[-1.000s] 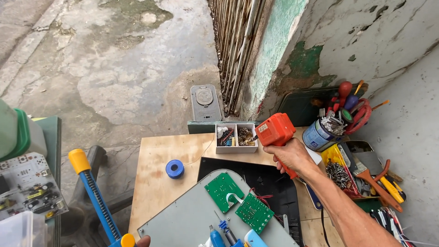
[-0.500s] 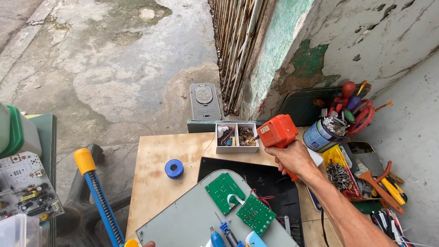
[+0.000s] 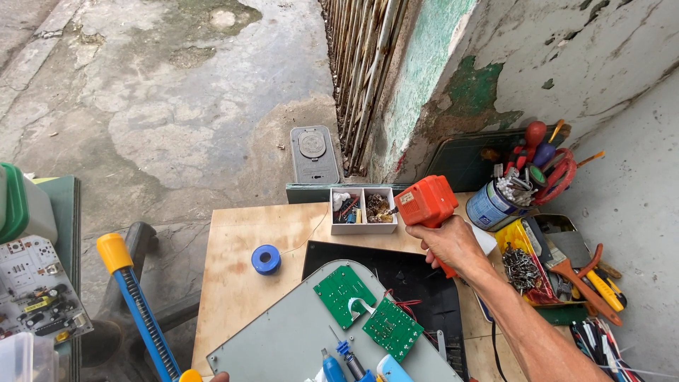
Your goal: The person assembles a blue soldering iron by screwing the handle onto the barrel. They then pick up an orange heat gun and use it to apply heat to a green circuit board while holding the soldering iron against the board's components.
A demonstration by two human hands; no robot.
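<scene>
The right hand [image 3: 453, 244] was closed around the grip of an orange soldering gun [image 3: 424, 204], holding it up above the far right part of the wooden table [image 3: 233, 283], its tip pointing left toward a small white two-compartment box [image 3: 363, 210] of odds and ends just beside it. Only a fingertip of the left hand [image 3: 221, 377] showed at the near edge, under a grey panel [image 3: 283, 339], so how far open it was could not be told. Two green circuit boards [image 3: 344, 295] lay on that panel, with thin red wires trailing onto a black mat [image 3: 417, 283]. A blue spool [image 3: 266, 259] sat well apart to the left, and a tin of tools [image 3: 495, 205] stood close to the right of the gun. The likeliest trouble seemed to be the tip: swung carelessly, it could touch the plastic box or the wires and scorch them, and the hand, drawn back, could knock the crowded tin over.
</scene>
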